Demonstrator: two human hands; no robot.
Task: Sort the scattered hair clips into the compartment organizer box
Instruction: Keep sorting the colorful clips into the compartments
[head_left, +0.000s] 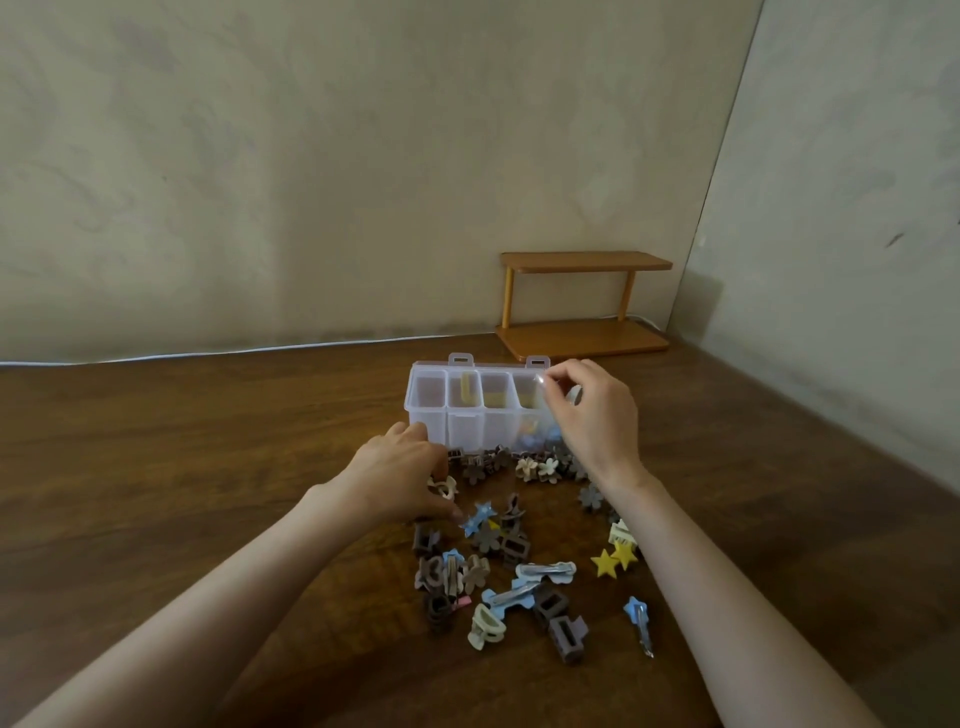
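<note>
A clear plastic organizer box (431, 415) with several compartments stands open on the wooden table. Some compartments hold yellow clips, and blue ones show through its right end. In front of it lie many scattered hair clips (498, 571): brown claws and flowers, cream flowers, blue star snaps and two yellow stars (613, 560). My left hand (400, 470) is down at the pile's left edge, its fingers curled round a cream clip (442, 487), with the thumb beside a blue star clip (479, 515). My right hand (589, 415) hovers over the box's right end, fingertips pinching a small pale clip (574, 395).
A small two-tier wooden shelf (582, 306) stands at the back right against the wall. A white cable (208, 352) runs along the table's far edge. Walls close off the back and right sides.
</note>
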